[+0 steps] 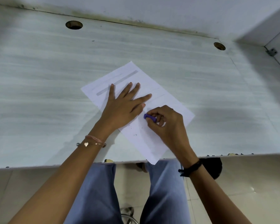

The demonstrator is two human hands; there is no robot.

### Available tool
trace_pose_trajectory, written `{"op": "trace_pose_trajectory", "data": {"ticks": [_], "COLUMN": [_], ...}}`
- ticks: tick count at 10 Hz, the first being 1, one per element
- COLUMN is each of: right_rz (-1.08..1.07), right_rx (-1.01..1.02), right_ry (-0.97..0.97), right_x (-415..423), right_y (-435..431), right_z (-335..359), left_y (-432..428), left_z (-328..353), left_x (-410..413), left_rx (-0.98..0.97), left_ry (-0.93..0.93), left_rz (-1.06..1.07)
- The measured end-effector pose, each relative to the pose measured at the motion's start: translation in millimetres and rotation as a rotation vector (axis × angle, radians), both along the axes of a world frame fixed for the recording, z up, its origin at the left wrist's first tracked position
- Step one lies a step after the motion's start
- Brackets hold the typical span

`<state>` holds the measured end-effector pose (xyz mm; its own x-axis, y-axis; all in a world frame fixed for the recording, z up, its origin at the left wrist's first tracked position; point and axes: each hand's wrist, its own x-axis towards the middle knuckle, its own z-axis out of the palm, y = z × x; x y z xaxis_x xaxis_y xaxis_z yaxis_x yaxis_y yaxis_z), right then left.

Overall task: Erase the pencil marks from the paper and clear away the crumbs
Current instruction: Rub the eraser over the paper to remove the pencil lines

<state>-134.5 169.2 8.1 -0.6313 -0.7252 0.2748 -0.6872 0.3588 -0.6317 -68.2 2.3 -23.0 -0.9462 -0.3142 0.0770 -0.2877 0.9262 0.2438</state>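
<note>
Nearest to the camera are the person's legs in blue trousers [97, 191], above a pale tiled floor [233, 183]. Just beyond them runs the chipped near edge of a pale grey desk [39, 78]. A white paper [145, 143] lies turned at an angle on the desk, in the middle, and its near corner hangs a little over the edge. On the near part of the paper a few dark crumbs [135, 134] are scattered. The right hand [166, 125], with a black band [191, 167] on its wrist, is over the right side of the paper; its fingers are curled and pinch a small purple eraser [149, 117] against the sheet. Just to the left, the left hand [121, 109] lies flat on the paper with the fingers straight and spread – it holds nothing. Its wrist carries thin bracelets [94, 141]. Beyond the left fingers, on the far part of the paper, grey pencil marks [120, 81] run as a long band. Farther away the desk has two round holes [74, 25] – one far left, one far right – and a small metal bracket [271, 52] sits on the wall at the far right.
</note>
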Motion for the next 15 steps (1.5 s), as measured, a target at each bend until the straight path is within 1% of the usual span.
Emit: {"op": "trace_pose_trajectory", "data": {"ticks": [1, 2, 3, 4, 5, 6, 7, 8, 9, 10, 11, 12, 13, 14, 15], "right_rz": [0.032, -0.107, -0.053, 0.082, -0.057, -0.100, 0.077, 0.027, -0.146, -0.032, 0.059, -0.125, -0.200, -0.046, 0.019], "right_rx": [0.039, 0.004, 0.018, 0.066, 0.045, 0.018, 0.063, 0.065, 0.030, 0.050, 0.073, 0.036, 0.011, 0.030, 0.071], "right_ry": [0.043, 0.053, 0.048, 0.038, 0.071, 0.081, 0.068, 0.064, 0.085, 0.083, 0.073, 0.087, 0.066, 0.077, 0.080], "right_x": [4, -17, -2, 14, -19, -18, 14, -11, -33, -1, 3, -35, -37, -4, -10], "right_y": [-2, -3, -5, -3, -4, -5, -3, -3, -6, -9, -5, -2, -2, -5, -1], "right_z": [1, 5, 4, 4, 6, 6, 2, 5, 7, 2, 1, 4, 5, 0, 2], "left_y": [0, 0, -1, 0, -1, 0, 0, 0, 0, 0, 0, 0, 0, 0, 0], "left_z": [0, 0, 0, -1, -1, -2, -3, -2, -1, -2, -1, 0, 0, -1, -1], "left_x": [0, 0, -1, 1, 0, -1, 0, 0, 0, -1, -1, 0, 0, -1, 1], "left_rx": [-0.016, -0.007, 0.005, -0.017, 0.002, -0.002, -0.037, -0.025, -0.014, -0.029, -0.033, -0.002, -0.004, 0.015, 0.017], "left_ry": [0.000, -0.011, 0.001, 0.018, 0.010, 0.018, 0.028, 0.023, 0.028, 0.024, 0.013, 0.006, 0.010, 0.009, 0.014], "left_rz": [-0.001, -0.002, 0.000, -0.010, 0.001, 0.006, -0.005, -0.003, 0.004, 0.002, -0.005, 0.000, -0.001, 0.001, -0.004]}}
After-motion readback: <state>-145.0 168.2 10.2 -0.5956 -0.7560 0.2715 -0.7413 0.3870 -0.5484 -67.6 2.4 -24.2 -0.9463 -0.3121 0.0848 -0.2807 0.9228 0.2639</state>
